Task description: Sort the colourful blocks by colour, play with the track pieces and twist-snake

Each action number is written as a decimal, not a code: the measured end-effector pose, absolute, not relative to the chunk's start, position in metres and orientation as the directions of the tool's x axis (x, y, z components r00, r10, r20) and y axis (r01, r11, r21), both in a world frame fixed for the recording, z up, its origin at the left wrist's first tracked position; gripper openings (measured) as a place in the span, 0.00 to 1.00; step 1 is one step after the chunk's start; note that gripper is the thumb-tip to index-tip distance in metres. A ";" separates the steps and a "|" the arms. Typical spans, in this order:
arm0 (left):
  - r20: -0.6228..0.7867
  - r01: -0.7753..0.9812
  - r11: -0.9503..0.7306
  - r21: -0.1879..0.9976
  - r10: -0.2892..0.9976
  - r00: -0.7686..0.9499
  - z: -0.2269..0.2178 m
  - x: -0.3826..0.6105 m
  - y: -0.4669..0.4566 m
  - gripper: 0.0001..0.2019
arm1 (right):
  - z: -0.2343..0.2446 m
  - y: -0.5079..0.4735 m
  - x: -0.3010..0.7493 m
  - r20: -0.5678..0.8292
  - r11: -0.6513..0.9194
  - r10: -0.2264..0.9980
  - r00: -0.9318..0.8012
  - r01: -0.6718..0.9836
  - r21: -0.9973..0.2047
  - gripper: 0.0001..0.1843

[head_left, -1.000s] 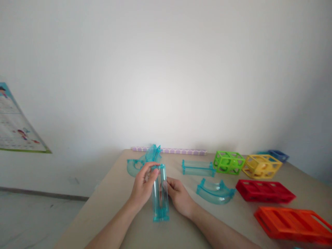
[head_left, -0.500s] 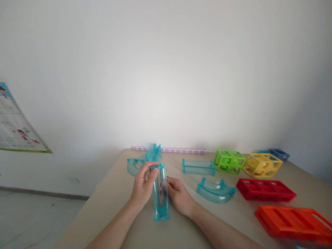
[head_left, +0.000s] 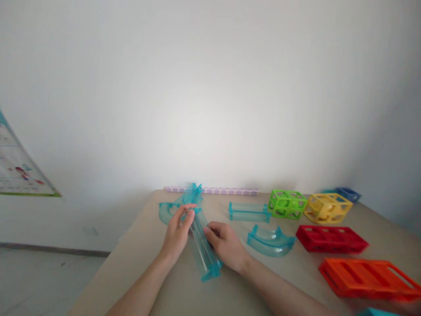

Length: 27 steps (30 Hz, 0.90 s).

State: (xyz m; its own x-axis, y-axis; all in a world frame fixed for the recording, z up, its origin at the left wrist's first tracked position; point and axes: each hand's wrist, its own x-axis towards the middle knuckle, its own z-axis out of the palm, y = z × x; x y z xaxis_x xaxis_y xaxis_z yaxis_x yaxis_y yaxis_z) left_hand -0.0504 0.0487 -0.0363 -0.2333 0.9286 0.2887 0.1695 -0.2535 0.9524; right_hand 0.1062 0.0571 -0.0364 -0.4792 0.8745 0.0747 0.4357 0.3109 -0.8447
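Note:
A clear teal straight track piece (head_left: 203,248) slants between my two hands above the tabletop. My left hand (head_left: 179,228) pinches its far end between thumb and fingers. Along its right side, nearer the lower end, my right hand (head_left: 225,245) is closed on the edge, thumb on top. Just beyond my left fingertips lie teal pieces: a curved piece (head_left: 166,211) and an upright-looking piece (head_left: 192,193), partly hidden by my hand. Right of my hands rest another straight teal piece (head_left: 250,212) and a curved teal piece (head_left: 271,240).
On the right stand a green cube frame (head_left: 287,204), a yellow cube frame (head_left: 328,208), a red block frame (head_left: 332,239) and an orange one (head_left: 368,278). Blue pieces (head_left: 348,193) sit behind. A purple patterned strip (head_left: 230,191) lies along the wall.
The held track piece has turned, its near end swinging right and its open channel now less visible. My right thumb has come over its edge. The view has shifted slightly.

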 end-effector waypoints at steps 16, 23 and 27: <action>0.230 0.267 -0.221 0.938 0.973 -0.002 -0.043 -0.047 0.050 0.26 | 0.049 0.079 0.219 -0.275 0.281 0.924 -0.267 0.960 0.012 0.27; 0.166 0.230 -0.159 0.960 0.986 -0.012 -0.044 -0.045 0.049 0.27 | 0.044 0.078 0.206 -0.325 0.317 0.904 -0.279 0.946 0.070 0.19; 0.155 0.221 -0.154 0.963 0.988 0.012 -0.046 -0.045 0.050 0.26 | 0.043 0.077 0.204 -0.282 0.348 0.906 -0.315 0.935 0.071 0.15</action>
State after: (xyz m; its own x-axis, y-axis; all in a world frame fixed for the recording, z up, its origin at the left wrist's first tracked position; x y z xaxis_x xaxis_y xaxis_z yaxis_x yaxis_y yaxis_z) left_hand -0.0449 0.0496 -0.0464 0.0122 0.9879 0.1549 0.2212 -0.1537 0.9630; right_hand 0.2044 0.0770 0.0434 -0.3154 0.9061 -0.2820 0.9349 0.3477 0.0714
